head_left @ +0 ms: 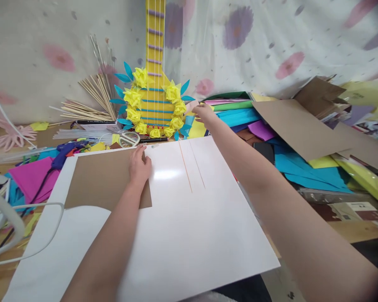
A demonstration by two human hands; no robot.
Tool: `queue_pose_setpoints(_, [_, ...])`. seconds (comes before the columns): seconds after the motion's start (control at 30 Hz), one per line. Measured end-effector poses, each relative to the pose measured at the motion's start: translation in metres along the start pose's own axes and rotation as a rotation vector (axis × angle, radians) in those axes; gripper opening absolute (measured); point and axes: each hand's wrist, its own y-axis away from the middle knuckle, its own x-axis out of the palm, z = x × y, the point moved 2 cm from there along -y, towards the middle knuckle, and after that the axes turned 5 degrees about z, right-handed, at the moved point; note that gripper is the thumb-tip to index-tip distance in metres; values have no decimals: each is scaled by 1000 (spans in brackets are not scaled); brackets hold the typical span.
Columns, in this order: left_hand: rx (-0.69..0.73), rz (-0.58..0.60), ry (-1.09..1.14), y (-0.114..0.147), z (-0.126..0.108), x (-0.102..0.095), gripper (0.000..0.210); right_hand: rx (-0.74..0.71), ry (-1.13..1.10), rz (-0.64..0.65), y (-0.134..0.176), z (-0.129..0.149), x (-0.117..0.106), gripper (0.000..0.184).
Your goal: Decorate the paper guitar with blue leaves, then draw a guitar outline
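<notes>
My left hand (139, 165) lies on the right part of a brown cardboard sheet (101, 176), its thumb apart from the fingers and the fingertips at the sheet's far edge. The cardboard has a curved cut along its near side and rests on a large glossy white board (189, 235). Two thin lines, one orange, run along the board's far part. My right hand (205, 114) is stretched out beyond the board, with bent fingers closed at a pale pink piece of paper (190, 107). Part of its grip is hidden. White-handled scissors (129, 139) lie just past my left fingertips.
A yellow paper guitar (156, 98) with yellow flowers and blue leaves stands behind the board. Wooden sticks (97, 98) and a blue glue gun (64, 157) are at left. Coloured sheets (239, 117), more cardboard (299, 126) and a dark phone (263, 152) crowd the right. White cables (58, 226) cross the left.
</notes>
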Motion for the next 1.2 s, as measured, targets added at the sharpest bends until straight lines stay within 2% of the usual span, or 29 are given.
queue_pose_setpoints(0.03, [4,0,-2,-1,0,0,41,14,79,-7,12,-1,-15,17])
queue_pose_setpoints(0.17, [25,30,-48,-2,0,1,43,75,516,141,58,-14,-71,8])
queue_pose_setpoints(0.27, [101,155,-167,2,-3,3,48,92,958,190,80,-31,-98,12])
queue_pose_setpoints(0.4, [209,459,-363,13,-6,6,54,23,1236,236,93,-56,-105,40])
queue_pose_setpoints(0.47, [210,525,-418,17,-7,4,54,-51,1333,292,95,-66,-98,51])
queue_pose_setpoints(0.53, [202,533,-445,20,-7,0,55,-135,1432,327,95,-73,-91,52])
queue_pose_setpoints(0.8, [241,480,-429,22,-7,-9,53,-377,1550,294,94,-66,-81,45])
queue_pose_setpoints(0.93, [253,437,-415,20,-12,-17,50,-409,1496,213,98,-58,-86,37])
queue_pose_setpoints(1.07, [257,417,-402,17,-16,-27,49,-456,1384,157,97,-55,-89,37])
queue_pose_setpoints(1.2, [238,421,-400,13,-17,-35,48,-456,1279,244,90,-50,-86,37])
